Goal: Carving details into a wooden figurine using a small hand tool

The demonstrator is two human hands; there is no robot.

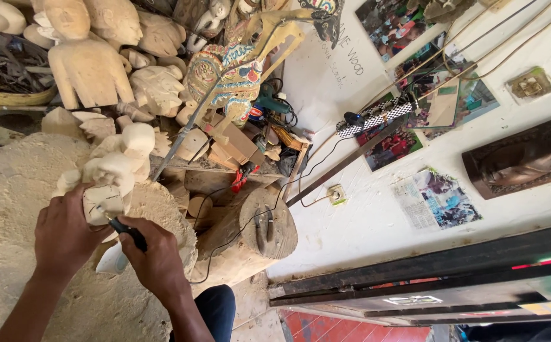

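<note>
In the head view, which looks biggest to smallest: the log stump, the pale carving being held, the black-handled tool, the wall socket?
1. Log stump
2. Pale carving, gripped by the left hand
3. Black-handled tool in the right hand, partly hidden
4. Wall socket

The stump and carving lie at different distances, so true sizes are unsure.

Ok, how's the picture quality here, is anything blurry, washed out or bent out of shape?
Head view: even daylight, no harsh glare, though the white wall is bright. The left hand on the wooden carving and the right hand with the black-handled tool look sharp. Shadows beneath them are soft. The whole frame is tilted, and the dark door frame slants with slight wide-angle stretch at the edges.
</note>
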